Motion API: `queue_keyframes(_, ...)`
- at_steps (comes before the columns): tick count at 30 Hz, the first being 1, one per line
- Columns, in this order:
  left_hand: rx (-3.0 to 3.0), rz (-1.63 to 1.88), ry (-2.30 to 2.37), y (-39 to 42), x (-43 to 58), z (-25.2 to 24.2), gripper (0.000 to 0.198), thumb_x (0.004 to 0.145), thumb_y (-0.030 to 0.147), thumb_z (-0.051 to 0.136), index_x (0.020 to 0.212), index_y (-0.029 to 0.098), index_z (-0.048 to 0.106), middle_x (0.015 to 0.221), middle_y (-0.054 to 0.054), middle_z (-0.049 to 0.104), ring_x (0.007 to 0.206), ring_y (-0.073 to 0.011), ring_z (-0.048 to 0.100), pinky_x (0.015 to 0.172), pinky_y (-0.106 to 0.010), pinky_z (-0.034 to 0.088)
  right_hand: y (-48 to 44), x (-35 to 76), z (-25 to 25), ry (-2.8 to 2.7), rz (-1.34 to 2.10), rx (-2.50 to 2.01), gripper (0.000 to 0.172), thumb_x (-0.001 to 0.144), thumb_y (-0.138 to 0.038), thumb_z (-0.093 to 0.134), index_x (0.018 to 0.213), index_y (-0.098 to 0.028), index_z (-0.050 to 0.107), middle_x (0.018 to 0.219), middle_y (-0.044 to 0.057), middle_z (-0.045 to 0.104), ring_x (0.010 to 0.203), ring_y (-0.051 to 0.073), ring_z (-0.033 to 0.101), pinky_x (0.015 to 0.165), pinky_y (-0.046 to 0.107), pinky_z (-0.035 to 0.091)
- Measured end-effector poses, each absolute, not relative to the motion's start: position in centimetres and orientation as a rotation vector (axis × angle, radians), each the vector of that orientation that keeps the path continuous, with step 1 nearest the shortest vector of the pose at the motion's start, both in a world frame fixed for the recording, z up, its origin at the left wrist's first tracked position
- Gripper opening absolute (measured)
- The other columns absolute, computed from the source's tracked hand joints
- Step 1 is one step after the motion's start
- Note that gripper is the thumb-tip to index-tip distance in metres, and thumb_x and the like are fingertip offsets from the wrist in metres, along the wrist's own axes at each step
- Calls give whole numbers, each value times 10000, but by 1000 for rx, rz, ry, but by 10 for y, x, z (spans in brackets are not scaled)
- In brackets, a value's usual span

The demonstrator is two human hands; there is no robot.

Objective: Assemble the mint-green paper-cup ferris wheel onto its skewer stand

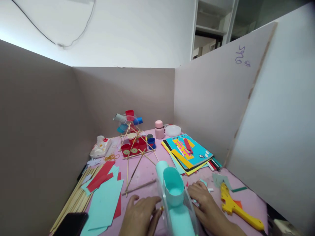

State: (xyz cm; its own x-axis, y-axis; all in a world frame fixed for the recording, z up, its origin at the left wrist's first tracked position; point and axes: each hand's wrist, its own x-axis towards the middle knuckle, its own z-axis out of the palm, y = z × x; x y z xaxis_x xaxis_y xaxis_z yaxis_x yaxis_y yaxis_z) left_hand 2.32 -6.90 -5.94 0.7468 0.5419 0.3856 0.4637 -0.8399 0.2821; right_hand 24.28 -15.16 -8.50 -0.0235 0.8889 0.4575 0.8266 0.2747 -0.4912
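A clear plastic piece carrying turquoise paper cups (174, 186) stands in front of me at the lower centre. On its left side, my left hand (142, 213) has thumb and fingers pinched together at a small stick end by the plastic. My right hand (206, 206) lies against the other side with its fingers curled; what they hold, if anything, is hidden behind the plastic. Just beyond my left hand, a frame of thin wooden sticks (134, 170) stands on the pink table (147, 167).
Turquoise paper (104, 200), wooden sticks (71, 200) and a black phone (71, 224) lie left. A yellow glue gun (231, 203) and a blue book (194, 150) are right. Behind stand a wheel with cups (129, 119), red cups (135, 148) and a pink bottle (159, 130); panels enclose the table.
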Motion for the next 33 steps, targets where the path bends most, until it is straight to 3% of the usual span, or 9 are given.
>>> queue_keyframes(2, 2845, 597, 820, -70, 28, -57, 201, 872, 183, 429, 1001, 254, 565, 835, -6, 720, 764, -211, 665, 801, -432, 418, -152, 242, -83, -1875, 88, -1557, 173, 836, -90, 408, 805, -223, 514, 726, 0, 589, 711, 176, 518, 777, 360, 330)
queue_keyframes(7, 2753, 425, 814, -75, 31, -46, 164, 880, 223, 420, 833, 218, 577, 786, -27, 677, 724, -178, 629, 645, -303, 453, -155, 243, -81, -1925, 121, -1554, 123, 848, -134, 423, 796, -216, 497, 735, 2, 561, 723, 175, 517, 773, 370, 317)
queue_keyframes(16, 2802, 621, 915, -79, 36, -51, 146, 789, 233, 511, 648, 202, 491, 607, 20, 600, 558, -143, 569, 540, -270, 399, -154, 243, -86, -1943, 51, -1526, 149, 855, -164, 431, 712, -204, 433, 667, -29, 527, 658, 147, 523, 762, 363, 299)
queue_keyframes(24, 2767, 690, 969, -81, 36, -53, 112, 744, 178, 503, 639, 206, 477, 601, 27, 596, 558, -143, 554, 563, -272, 398, -153, 240, -90, -1869, -110, -1507, 136, 765, -121, 473, 673, -204, 417, 603, -57, 484, 574, 124, 510, 707, 332, 303)
queue_keyframes(30, 2678, 638, 919, -80, 33, -50, 66, 773, 188, 495, 784, 214, 554, 716, 9, 649, 661, -165, 596, 625, -300, 418, -152, 242, -92, -1877, 1, -1537, 105, 761, -114, 481, 722, -208, 452, 647, -44, 508, 628, 143, 524, 742, 354, 293)
queue_keyframes(33, 2708, 658, 897, -78, 32, -50, 74, 783, 189, 495, 736, 214, 547, 679, 18, 635, 633, -153, 587, 602, -288, 401, -152, 242, -94, -1880, 30, -1540, 106, 741, -108, 485, 736, -212, 462, 660, -39, 522, 639, 150, 522, 751, 360, 294)
